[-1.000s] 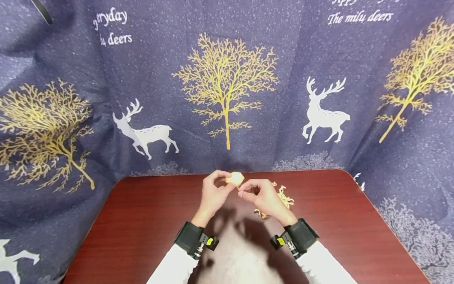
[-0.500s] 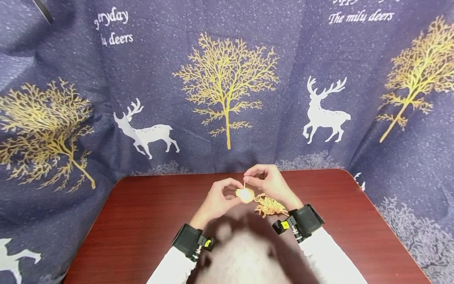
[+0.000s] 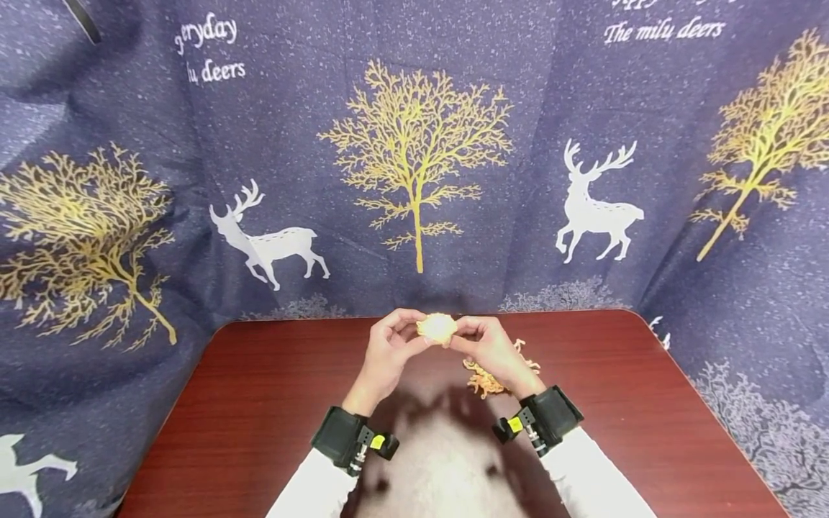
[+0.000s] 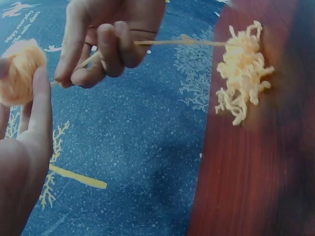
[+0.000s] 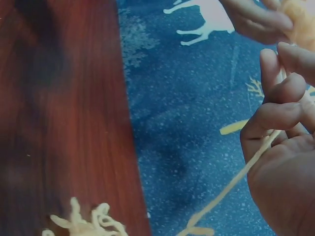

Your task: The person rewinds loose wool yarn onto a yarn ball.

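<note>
My left hand (image 3: 383, 357) holds a small pale-yellow ball of yarn (image 3: 437, 328) between thumb and fingers, raised over the far part of the table. Close beside the ball, my right hand (image 3: 495, 352) pinches the yarn strand (image 4: 172, 43) between thumb and forefinger, its other fingers curled over it. In the left wrist view the strand runs from the ball through the right hand to a loose, tangled heap of yarn (image 4: 242, 71) on the table. The right forearm partly hides that heap in the head view.
A reddish-brown wooden table (image 3: 272, 403) lies under both hands. Behind it hangs a blue cloth (image 3: 447, 216) printed with deer and golden trees. Black straps with small cameras (image 3: 343, 437) sit on both wrists.
The right hand went up and over the ball with the strand, then came down to its right side. The left hand moved right and nearer, then back to the left and away.
</note>
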{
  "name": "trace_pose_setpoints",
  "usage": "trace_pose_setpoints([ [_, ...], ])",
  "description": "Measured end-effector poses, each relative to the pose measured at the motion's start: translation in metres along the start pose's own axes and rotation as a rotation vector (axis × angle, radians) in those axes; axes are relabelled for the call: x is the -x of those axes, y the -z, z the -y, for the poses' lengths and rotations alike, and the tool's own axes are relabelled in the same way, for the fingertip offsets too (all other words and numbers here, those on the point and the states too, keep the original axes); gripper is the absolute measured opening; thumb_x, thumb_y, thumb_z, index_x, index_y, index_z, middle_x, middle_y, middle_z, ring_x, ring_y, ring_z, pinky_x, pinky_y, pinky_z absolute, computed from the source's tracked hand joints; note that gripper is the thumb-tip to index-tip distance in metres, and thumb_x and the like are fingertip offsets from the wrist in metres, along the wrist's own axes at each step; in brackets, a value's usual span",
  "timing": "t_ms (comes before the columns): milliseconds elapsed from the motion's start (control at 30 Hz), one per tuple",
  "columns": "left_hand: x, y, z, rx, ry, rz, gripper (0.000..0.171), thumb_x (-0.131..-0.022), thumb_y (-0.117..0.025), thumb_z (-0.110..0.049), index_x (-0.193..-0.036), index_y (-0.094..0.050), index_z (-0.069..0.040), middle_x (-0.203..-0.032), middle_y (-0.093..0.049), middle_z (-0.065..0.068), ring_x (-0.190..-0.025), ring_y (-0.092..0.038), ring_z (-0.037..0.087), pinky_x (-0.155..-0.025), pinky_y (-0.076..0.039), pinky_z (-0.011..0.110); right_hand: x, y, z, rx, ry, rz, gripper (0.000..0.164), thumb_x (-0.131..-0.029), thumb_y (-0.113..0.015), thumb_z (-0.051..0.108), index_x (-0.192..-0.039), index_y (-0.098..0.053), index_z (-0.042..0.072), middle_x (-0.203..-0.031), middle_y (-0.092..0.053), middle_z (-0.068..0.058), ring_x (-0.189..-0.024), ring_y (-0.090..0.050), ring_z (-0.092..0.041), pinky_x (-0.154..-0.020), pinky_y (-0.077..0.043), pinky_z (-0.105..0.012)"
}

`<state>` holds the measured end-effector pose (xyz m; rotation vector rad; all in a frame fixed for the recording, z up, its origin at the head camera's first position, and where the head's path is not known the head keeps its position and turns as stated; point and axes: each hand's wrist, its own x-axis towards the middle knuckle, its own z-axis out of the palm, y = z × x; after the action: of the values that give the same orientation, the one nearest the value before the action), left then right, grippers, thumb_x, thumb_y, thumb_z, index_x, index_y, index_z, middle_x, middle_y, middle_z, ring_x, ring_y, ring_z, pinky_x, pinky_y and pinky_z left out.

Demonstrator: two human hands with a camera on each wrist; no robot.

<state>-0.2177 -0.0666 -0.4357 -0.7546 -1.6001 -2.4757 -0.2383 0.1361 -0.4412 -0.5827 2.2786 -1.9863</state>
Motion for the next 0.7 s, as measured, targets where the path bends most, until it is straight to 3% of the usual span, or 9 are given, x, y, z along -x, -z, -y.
trace_pose_setpoints([
  [167, 0.000, -0.002, -0.001, 0.134, 0.096, -0.103, 0.030, -0.083, -0.063, 0.014, -0.110, -0.062, 0.001, -0.106, -0.068, 0.006, -0.098, -0.066, 0.017, -0.087, -0.059, 0.029, 0.006, -0.006, 0.000, 0.055, 0.024, 0.000, 0.015, -0.088, -0.080, 0.015, -0.097, -0.076, 0.004, -0.086, -0.074, -0.008, -0.061, -0.057, -0.016, -0.047, -0.044, -0.023],
  [233, 0.000, -0.003, -0.002, 0.168, 0.125, -0.135, 0.027, -0.086, -0.062, 0.013, -0.109, -0.063, -0.001, -0.106, -0.066, 0.009, -0.098, -0.067, 0.018, -0.088, -0.059, 0.031, 0.007, -0.008, 0.001, 0.065, 0.040, -0.001, 0.015, -0.088, -0.079, 0.014, -0.097, -0.076, 0.004, -0.086, -0.074, -0.010, -0.059, -0.055, -0.015, -0.045, -0.042, -0.023],
  [367, -0.002, -0.006, -0.001, 0.145, 0.156, -0.216, 0.021, -0.088, -0.062, 0.013, -0.104, -0.063, -0.001, -0.101, -0.066, 0.010, -0.091, -0.069, 0.019, -0.086, -0.060, 0.034, 0.008, -0.011, 0.003, 0.091, 0.059, -0.010, 0.011, -0.088, -0.078, 0.009, -0.098, -0.076, 0.003, -0.087, -0.074, -0.012, -0.058, -0.054, -0.010, -0.047, -0.042, -0.020],
  [500, -0.003, -0.010, 0.002, 0.019, 0.134, -0.298, 0.019, -0.087, -0.067, 0.013, -0.104, -0.063, 0.006, -0.096, -0.067, 0.008, -0.087, -0.068, 0.018, -0.082, -0.061, 0.034, 0.010, -0.014, 0.005, 0.148, 0.067, -0.018, 0.009, -0.089, -0.075, 0.003, -0.098, -0.075, 0.002, -0.088, -0.074, -0.013, -0.060, -0.056, -0.009, -0.050, -0.043, -0.020],
  [600, -0.002, -0.009, 0.004, -0.179, 0.085, -0.327, 0.024, -0.085, -0.073, 0.007, -0.107, -0.064, 0.009, -0.098, -0.067, 0.010, -0.088, -0.068, 0.019, -0.078, -0.060, 0.030, 0.015, -0.016, 0.019, 0.194, 0.084, -0.016, 0.009, -0.089, -0.074, 0.000, -0.097, -0.075, 0.000, -0.088, -0.073, -0.015, -0.061, -0.058, -0.013, -0.053, -0.044, -0.020],
  [700, -0.001, -0.007, 0.007, -0.382, 0.045, -0.326, 0.026, -0.083, -0.079, 0.001, -0.106, -0.068, 0.004, -0.100, -0.068, 0.014, -0.090, -0.068, 0.023, -0.077, -0.059, 0.030, 0.018, -0.016, 0.029, 0.222, 0.104, -0.015, 0.009, -0.087, -0.076, 0.000, -0.096, -0.075, 0.002, -0.084, -0.073, -0.012, -0.060, -0.058, -0.014, -0.053, -0.045, -0.020],
])
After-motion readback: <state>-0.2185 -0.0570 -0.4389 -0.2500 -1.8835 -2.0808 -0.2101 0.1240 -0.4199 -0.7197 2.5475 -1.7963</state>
